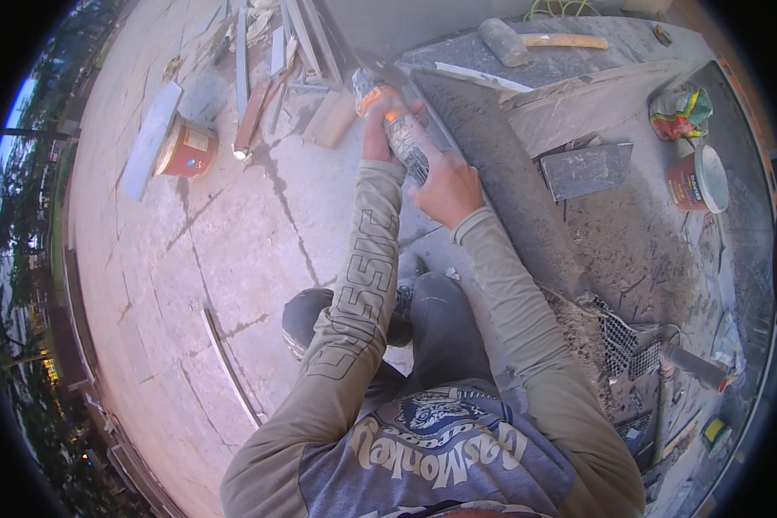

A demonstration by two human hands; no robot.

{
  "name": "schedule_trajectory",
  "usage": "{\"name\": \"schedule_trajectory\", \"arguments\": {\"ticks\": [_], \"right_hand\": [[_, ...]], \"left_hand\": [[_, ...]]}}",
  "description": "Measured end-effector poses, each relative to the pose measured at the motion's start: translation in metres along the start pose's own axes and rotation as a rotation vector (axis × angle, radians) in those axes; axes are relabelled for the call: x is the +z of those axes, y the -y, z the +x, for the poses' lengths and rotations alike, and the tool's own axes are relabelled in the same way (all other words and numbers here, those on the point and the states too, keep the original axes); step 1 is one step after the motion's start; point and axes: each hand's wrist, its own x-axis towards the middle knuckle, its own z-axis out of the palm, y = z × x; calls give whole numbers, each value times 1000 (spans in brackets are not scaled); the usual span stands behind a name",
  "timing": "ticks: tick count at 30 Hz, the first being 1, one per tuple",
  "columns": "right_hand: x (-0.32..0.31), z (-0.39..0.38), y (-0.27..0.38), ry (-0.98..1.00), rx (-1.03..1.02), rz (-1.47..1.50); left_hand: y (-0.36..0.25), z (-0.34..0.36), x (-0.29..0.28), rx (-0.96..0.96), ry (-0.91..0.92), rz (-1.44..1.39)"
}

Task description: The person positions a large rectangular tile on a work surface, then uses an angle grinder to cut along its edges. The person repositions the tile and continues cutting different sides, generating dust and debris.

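Both my hands are closed on a dust-covered angle grinder (403, 138), pointing away from me. My left hand (376, 136) grips it near its orange-marked front end, and some of those fingers are hidden behind the tool. Wrapped round the rear of the body is my right hand (451, 186). The grinder's head sits against the near edge of a long grey slab (483, 147), close to its far corner. Dust and blur there hide the disc and its exact contact with the slab.
Wood and tile strips (272, 52) lie at the far left, near a red bucket (190, 148) with a board leaning on it. A mallet (527, 41) rests on the far ledge. Right of the slab are a dark tile (587, 168), a white-lidded tub (698, 180) and black mesh (617, 337).
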Motion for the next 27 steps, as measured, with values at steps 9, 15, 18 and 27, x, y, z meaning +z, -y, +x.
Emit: {"name": "schedule_trajectory", "arguments": {"ticks": [9, 15, 18, 27], "right_hand": [[-2, 1, -4, 62, 51, 40], [-8, 5, -2, 138, 75, 19], [-10, 9, -3, 180, 90, 43], [-8, 11, -2, 149, 84, 23]], "left_hand": [[8, -1, 2, -47, -35, -17], [10, 3, 2, -69, -57, -51], [10, 3, 1, -66, -58, -47], [8, 8, -1, -84, -39, -73]]}}
